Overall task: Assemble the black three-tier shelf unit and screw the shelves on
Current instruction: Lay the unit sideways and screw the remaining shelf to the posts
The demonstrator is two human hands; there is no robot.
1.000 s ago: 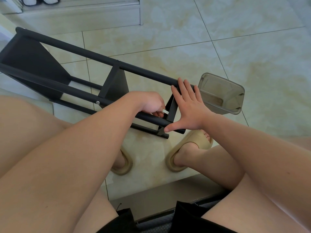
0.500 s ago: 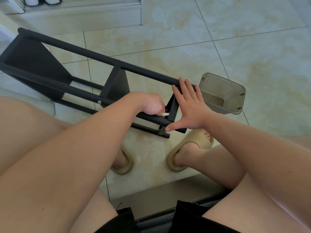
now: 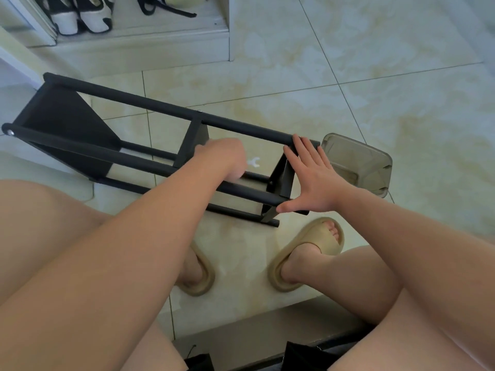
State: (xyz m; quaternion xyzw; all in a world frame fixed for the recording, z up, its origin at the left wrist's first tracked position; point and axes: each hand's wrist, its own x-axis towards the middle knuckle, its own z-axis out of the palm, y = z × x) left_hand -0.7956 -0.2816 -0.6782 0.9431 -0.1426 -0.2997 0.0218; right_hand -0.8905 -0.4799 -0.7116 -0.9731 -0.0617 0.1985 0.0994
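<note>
Shelf unit (image 3: 67, 121) lies sideways on the floor (image 3: 375, 76) — right hand (image 3: 313, 180) presses flat, fingers straight, against its end; left hand (image 3: 222, 156) is blurred, grip unclear. Pushed unevenly, it could roll.

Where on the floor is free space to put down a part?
Bare tiles lie beyond and right of the grey container, and between the shelf frame and the step. Crowded between the frame's bars, by the white wrench, and around the slippers.
</note>
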